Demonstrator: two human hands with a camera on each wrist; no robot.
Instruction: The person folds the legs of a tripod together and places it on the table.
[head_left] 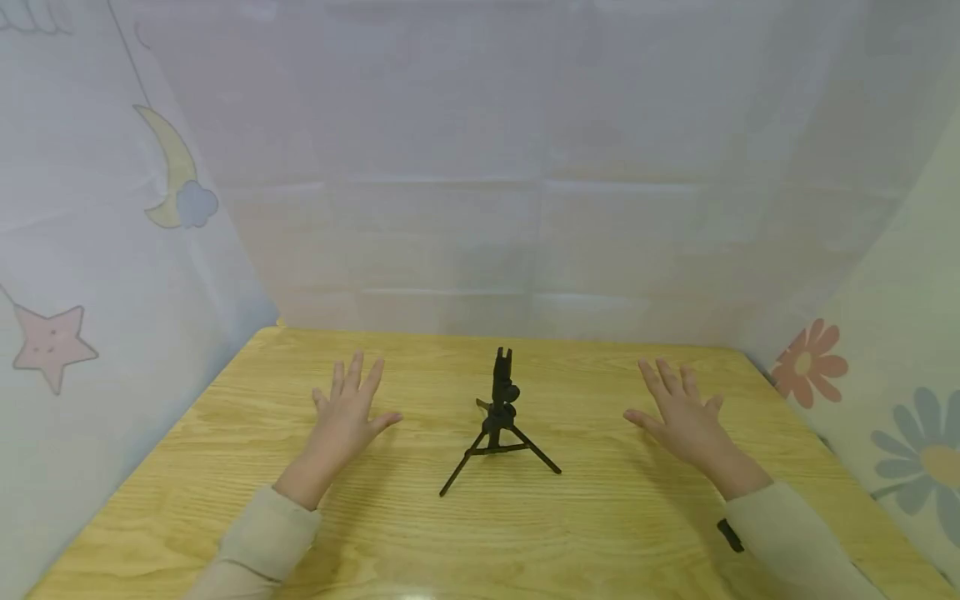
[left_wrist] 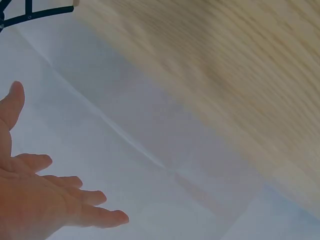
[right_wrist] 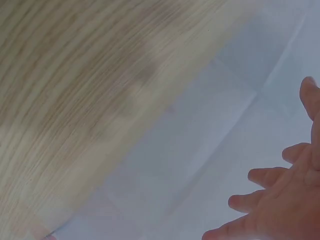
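Fingers spread and empty, my left grip (head_left: 347, 418) and right grip (head_left: 685, 421) flanked the black tripod (head_left: 495, 421), seemingly light, stiff and best held by its upright column (head_left: 498, 385).

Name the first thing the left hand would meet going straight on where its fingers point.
The left hand would probably meet the pale sheet behind the table; the black stand lies off to the right of that line. Depth is hard to judge.
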